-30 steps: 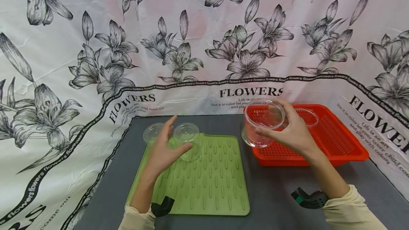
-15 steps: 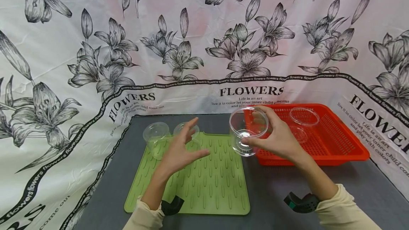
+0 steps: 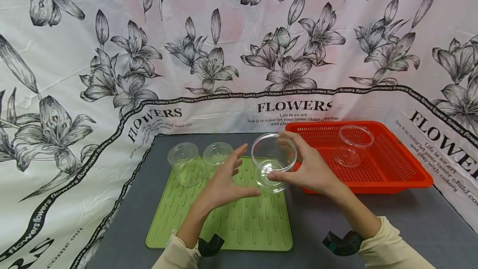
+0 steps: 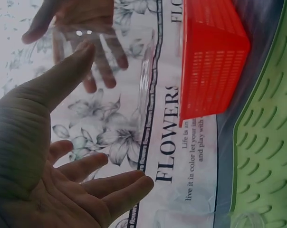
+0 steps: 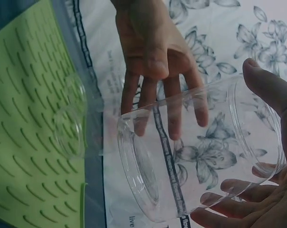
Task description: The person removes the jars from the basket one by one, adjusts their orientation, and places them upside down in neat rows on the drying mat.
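— What's on the left?

— Two clear jars (image 3: pixel 184 162) stand at the green mat's (image 3: pixel 239 223) far edge. The left hand (image 3: pixel 223 182) is spread, empty, beside the third jar (image 3: pixel 274 162).

— And the right hand (image 3: pixel 311 171)?

— It grips that jar above the mat, away from the red basket (image 3: pixel 392 165). It seems ready for setting down, upright beside the others.

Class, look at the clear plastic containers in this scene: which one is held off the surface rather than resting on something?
The large clear jar gripped by the right hand, above the green mat's far right corner. The others rest on the mat or in the red basket.
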The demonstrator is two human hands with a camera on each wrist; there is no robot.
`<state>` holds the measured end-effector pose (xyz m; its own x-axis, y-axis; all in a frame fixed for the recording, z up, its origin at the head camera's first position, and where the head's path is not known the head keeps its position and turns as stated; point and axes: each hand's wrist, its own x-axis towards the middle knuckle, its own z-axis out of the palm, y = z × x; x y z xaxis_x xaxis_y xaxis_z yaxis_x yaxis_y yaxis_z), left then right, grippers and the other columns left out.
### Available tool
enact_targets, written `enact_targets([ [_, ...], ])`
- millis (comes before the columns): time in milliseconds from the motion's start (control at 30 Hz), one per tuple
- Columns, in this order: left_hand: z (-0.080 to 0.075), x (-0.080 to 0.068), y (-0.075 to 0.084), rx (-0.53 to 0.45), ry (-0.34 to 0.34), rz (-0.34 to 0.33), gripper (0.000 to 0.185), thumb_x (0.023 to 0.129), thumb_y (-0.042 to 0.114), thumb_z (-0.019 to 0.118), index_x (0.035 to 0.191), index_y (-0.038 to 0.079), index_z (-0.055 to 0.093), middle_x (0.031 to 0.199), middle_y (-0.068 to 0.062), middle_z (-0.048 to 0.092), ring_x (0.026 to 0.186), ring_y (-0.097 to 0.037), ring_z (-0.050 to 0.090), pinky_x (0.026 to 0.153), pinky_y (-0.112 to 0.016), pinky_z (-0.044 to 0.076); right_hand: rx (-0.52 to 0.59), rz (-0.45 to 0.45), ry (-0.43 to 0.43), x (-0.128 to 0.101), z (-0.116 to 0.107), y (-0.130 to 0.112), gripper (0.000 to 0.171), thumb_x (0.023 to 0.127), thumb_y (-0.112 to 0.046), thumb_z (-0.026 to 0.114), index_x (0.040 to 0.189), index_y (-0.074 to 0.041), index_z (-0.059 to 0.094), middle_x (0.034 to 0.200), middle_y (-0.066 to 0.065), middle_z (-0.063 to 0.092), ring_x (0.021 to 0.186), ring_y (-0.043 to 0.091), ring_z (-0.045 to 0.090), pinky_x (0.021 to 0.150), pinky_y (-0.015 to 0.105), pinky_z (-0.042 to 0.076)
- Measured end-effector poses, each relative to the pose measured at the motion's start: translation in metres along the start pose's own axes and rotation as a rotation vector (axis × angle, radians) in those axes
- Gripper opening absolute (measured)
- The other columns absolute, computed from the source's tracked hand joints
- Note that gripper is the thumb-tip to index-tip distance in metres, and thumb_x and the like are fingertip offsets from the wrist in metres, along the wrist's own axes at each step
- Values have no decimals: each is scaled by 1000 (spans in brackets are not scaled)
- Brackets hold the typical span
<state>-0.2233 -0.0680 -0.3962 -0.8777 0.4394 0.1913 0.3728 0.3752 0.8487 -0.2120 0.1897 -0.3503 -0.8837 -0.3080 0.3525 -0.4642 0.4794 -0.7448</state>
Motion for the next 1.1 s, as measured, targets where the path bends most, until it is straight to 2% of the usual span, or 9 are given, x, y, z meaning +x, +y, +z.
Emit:
enact_targets([
  [100,4,2,0,-21,-14,54,116,71,32,95,158,47,19,164,4,34,148,-33,41,118,-52,41,1,-14,-10,0,5,-3,95,72,-33,94,150,-24,41,146,10,57,131,36,58,100,60,51],
  [267,8,2,0,-49,-13,110,116,70,28,96,159,42,23,161,7,37,149,-28,41,118,-51,41,36,-14,-30,0,12,-6,95,70,-33,95,149,-24,42,146,9,57,119,29,63,76,36,59],
  [333,10,2,0,-61,-6,110,115,70,28,96,159,39,25,161,4,38,148,-28,41,117,-51,42,46,-12,-39,0,14,-6,96,70,-32,95,149,-23,41,147,11,56,119,29,63,71,34,60],
  [433,12,2,-1,-81,3,105,113,70,27,96,158,39,27,160,4,41,147,-25,44,117,-49,43,42,-23,-43,0,17,-6,96,71,-33,95,149,-22,41,147,11,56,123,30,62,81,39,59],
  [600,13,2,-2,-111,13,110,108,72,26,94,157,39,28,157,3,46,145,-25,48,114,-50,45,19,-42,-45,0,21,-5,98,70,-35,95,150,-21,40,147,10,57,130,30,59,100,56,52],
  [767,14,0,-3,-141,22,109,106,73,26,94,156,40,30,156,-3,48,142,-28,51,114,-51,46,7,-54,-55,0,23,-6,99,71,-35,94,152,-19,39,149,12,56,135,34,56,106,63,46],
  [900,15,-1,-5,-165,30,110,105,72,24,94,154,41,31,155,-8,48,140,-31,52,114,-51,45,-1,-48,-71,-2,24,-7,103,72,-37,93,155,-21,35,151,11,53,136,34,55,108,64,45],
  [1100,15,-4,-7,-189,44,124,105,73,22,93,155,42,30,155,-7,48,140,-33,51,114,-53,45,29,-68,-84,-6,24,3,116,71,-32,94,161,-25,22,159,11,42,139,39,50,111,70,38],
])
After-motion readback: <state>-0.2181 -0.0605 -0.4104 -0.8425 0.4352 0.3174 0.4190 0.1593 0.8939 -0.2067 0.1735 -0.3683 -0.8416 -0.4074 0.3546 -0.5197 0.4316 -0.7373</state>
